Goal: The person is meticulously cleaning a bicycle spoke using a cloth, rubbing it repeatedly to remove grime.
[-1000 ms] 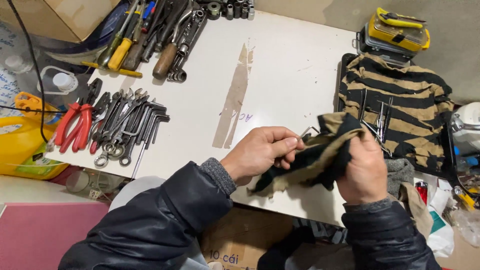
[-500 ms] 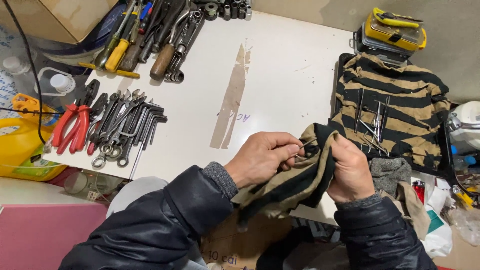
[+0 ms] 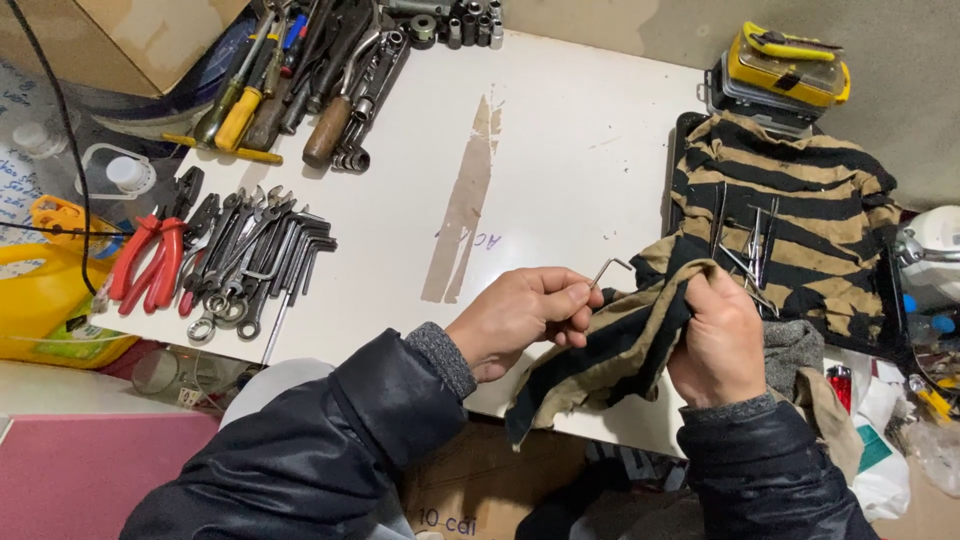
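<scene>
Pinching a small hex key (image 3: 608,268), the left hand (image 3: 520,318) is closed at the tabletop's (image 3: 560,170) near edge. Just right, the right hand (image 3: 718,335) grips a striped rag (image 3: 610,355).

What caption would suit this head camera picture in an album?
Left hand pinches a small hex key while right hand grips a striped cloth over a white table.
</scene>
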